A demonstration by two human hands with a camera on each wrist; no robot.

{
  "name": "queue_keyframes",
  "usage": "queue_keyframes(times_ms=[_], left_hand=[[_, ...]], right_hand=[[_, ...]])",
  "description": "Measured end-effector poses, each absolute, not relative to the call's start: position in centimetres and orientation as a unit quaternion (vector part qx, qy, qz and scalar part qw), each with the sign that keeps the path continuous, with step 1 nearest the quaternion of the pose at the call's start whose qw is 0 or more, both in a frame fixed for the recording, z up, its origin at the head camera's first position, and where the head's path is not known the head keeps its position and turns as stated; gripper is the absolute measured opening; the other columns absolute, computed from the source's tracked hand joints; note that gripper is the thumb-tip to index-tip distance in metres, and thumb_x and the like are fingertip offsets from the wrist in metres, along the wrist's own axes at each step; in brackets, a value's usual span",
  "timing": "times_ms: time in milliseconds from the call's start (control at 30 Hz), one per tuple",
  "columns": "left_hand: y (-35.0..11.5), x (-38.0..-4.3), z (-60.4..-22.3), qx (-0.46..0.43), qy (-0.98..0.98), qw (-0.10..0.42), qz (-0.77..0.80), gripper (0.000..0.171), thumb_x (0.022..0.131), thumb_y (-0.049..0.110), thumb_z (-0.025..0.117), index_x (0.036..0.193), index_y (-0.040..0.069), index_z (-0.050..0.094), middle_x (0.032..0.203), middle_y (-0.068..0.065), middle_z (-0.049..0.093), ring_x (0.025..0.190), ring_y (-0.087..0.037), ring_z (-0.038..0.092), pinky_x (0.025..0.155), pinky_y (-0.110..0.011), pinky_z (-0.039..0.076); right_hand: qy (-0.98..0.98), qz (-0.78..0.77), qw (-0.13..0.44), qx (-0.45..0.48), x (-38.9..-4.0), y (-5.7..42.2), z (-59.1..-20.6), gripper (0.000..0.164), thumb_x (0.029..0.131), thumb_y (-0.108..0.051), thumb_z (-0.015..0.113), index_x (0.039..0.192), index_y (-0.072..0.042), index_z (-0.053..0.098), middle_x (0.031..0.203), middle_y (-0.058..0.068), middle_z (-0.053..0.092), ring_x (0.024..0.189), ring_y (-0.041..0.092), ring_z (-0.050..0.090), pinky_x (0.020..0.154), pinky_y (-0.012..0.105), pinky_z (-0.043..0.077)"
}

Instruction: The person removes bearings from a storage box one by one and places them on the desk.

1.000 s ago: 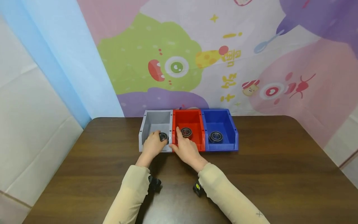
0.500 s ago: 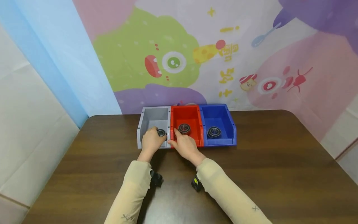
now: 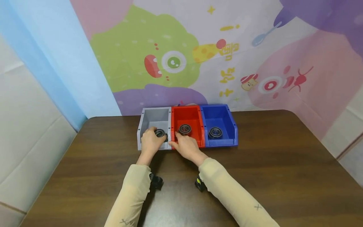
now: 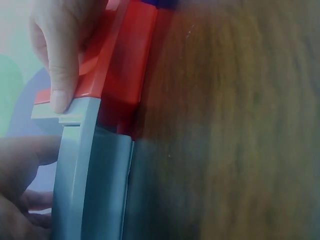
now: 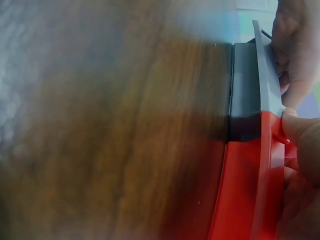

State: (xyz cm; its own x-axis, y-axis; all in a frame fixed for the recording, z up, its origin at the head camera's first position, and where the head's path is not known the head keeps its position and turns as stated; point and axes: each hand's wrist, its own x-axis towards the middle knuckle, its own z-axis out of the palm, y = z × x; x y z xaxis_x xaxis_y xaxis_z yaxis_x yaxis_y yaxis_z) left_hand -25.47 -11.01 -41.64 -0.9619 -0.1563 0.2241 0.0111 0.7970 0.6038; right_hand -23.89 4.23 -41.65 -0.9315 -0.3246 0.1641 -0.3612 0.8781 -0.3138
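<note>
- Grey bin (image 3: 157,117), red bin (image 3: 187,116) and blue bin (image 3: 216,118) stand side by side in that order, left to right, at the far edge of a brown wood-grain table (image 3: 278,170).
- Reaching in over the near lip of the grey bin, the left hand (image 3: 151,142) has its thumb and fingers clamped on the sides of a black bearing (image 3: 160,130), in the near right part of that bin. Some dark shape shows just beside it, too covered by the thumb to make out.
- At the near left corner of the red bin, the right hand (image 3: 187,147) rests its thumb on the rim where grey meets red. Its index fingertip lies by the red bin's left wall, apart from the thumb. The other fingers are mostly hidden, so I cannot tell whether they grip.
- Just beyond the right hand, a second bearing (image 3: 188,130) lies in the red bin.
- Towards the near left of the blue bin lies a third bearing (image 3: 215,136).
- Cream cloth covers both forearms: left sleeve (image 3: 127,195) and right sleeve (image 3: 235,192).
- Far behind the bins hangs a cartoon backdrop (image 3: 170,37), with a green one-eyed figure left of a pink one.
</note>
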Motion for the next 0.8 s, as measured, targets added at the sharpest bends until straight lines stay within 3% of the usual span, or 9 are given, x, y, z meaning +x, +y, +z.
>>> queue_keyframes(times_ms=[400, 800], left_hand=[[-11.3, -25.0, -41.8, 0.028, -0.900, 0.162, -0.403, 0.052, 0.068, 0.024, 0.071, 0.112, 0.002, 0.055, 0.105, -0.019, 0.054, 0.097, -0.033, 0.052, 0.081, -0.042, 0.042], [-12.7, -23.8, -41.4, -0.023, -0.886, 0.156, -0.435, 0.053, 0.072, 0.025, 0.072, 0.117, 0.005, 0.054, 0.113, -0.015, 0.058, 0.101, -0.029, 0.056, 0.083, -0.042, 0.045]], right_hand=[[-0.966, 0.170, 0.066, 0.183, -23.9, 4.4, -41.7, 0.059, 0.088, -0.046, 0.052, 0.129, -0.005, 0.049, 0.092, 0.013, 0.068, 0.075, 0.026, 0.065, 0.061, 0.037, 0.050], [-0.965, 0.170, 0.062, 0.188, -23.9, 4.4, -41.9, 0.060, 0.087, -0.048, 0.052, 0.129, -0.005, 0.049, 0.082, 0.010, 0.067, 0.070, 0.024, 0.064, 0.056, 0.034, 0.049]])
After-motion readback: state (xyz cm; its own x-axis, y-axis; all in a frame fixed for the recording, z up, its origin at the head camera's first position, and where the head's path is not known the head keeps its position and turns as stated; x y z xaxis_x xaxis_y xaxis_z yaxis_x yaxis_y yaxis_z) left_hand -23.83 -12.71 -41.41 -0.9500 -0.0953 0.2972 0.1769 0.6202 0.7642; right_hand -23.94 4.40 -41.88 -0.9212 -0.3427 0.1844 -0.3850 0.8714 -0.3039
